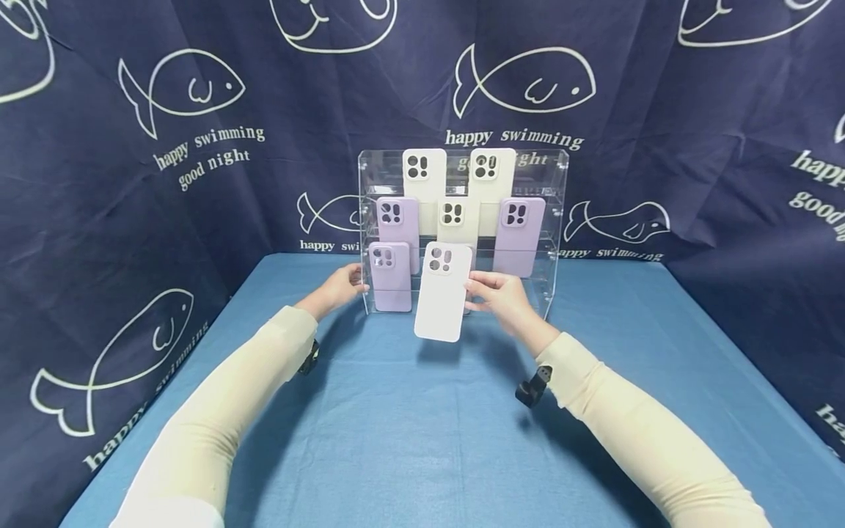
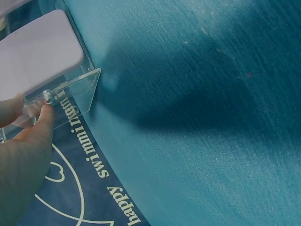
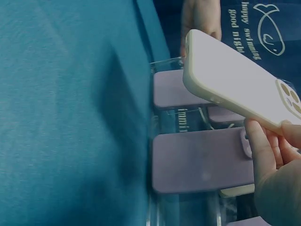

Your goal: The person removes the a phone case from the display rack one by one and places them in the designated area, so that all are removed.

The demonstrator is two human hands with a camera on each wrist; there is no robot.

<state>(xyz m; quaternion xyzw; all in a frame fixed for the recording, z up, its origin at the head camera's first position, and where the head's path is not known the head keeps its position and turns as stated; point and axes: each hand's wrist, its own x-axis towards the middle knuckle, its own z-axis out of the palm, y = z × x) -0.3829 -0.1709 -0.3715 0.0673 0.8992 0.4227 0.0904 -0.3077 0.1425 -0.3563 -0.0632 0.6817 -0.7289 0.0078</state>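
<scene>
My right hand pinches a white phone case by its right edge. The case is tilted in front of the clear stepped display stand, camera cutouts at the top. At the stand's left side, my left hand grips the clear side panel, thumb and fingers on either side of it in the left wrist view. A purple phone case stands on the lowest step near that hand. Behind the held case, another purple case shows in the right wrist view.
Purple cases and a white case stand on the middle step. Two white cases, left and right, stand on top. Blue cloth covers the table; a dark fish-print curtain hangs behind.
</scene>
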